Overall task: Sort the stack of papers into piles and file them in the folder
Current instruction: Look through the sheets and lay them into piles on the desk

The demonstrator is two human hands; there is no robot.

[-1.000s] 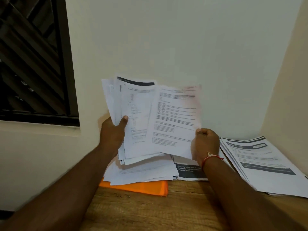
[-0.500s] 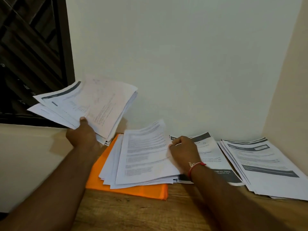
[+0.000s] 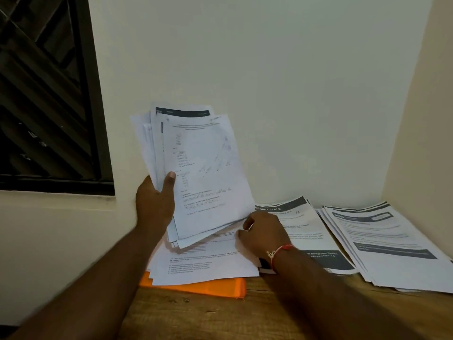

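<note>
Wooden tabletop (image 3: 196, 315) against a wall (image 3: 269, 82) — left hand (image 3: 154, 204) grips a raised sheaf of papers (image 3: 206, 173); right hand (image 3: 264, 234), fingers (image 3: 247, 223) curled, sits at its lower corner — hold unclear.

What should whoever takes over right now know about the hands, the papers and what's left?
Left hand grips the unsorted stack upright. Right hand sits at its lower corner; a pinch can't be confirmed.
Done: three piles on the table: left pile atop the orange folder, middle pile, right pile.
Left: sort the held stack, then file everything in the folder.
</note>
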